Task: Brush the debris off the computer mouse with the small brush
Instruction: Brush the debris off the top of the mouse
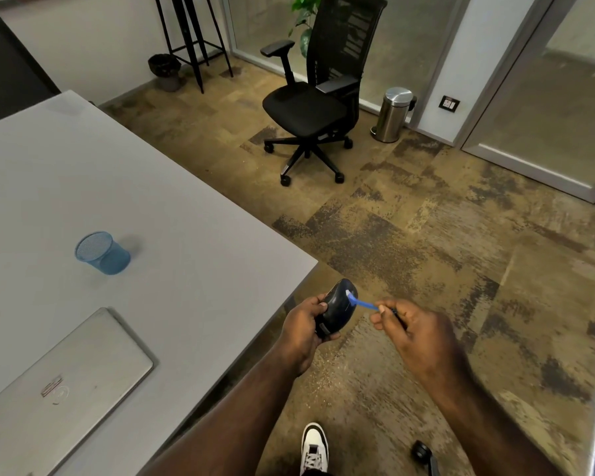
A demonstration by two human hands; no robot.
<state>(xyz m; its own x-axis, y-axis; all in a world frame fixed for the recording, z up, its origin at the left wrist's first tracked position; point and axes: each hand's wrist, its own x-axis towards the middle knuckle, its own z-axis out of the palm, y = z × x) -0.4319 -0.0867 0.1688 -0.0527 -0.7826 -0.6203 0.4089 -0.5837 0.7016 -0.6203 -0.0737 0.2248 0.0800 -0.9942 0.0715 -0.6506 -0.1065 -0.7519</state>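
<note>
My left hand (301, 329) grips a dark computer mouse (337, 309), held up in the air just past the corner of the grey table (172, 235), over the floor. My right hand (416, 333) pinches the handle of a small blue brush (363, 303). The brush's pale bristle head rests on the upper part of the mouse. Fingers of my left hand cover the mouse's lower side.
On the table lie a closed silver laptop (59, 389) and a blue mesh cup (102, 253) tipped on its side. A black office chair (316, 97) and a steel pedal bin (392, 115) stand on the carpet beyond. My shoe (314, 448) and a chair caster (421, 451) are below.
</note>
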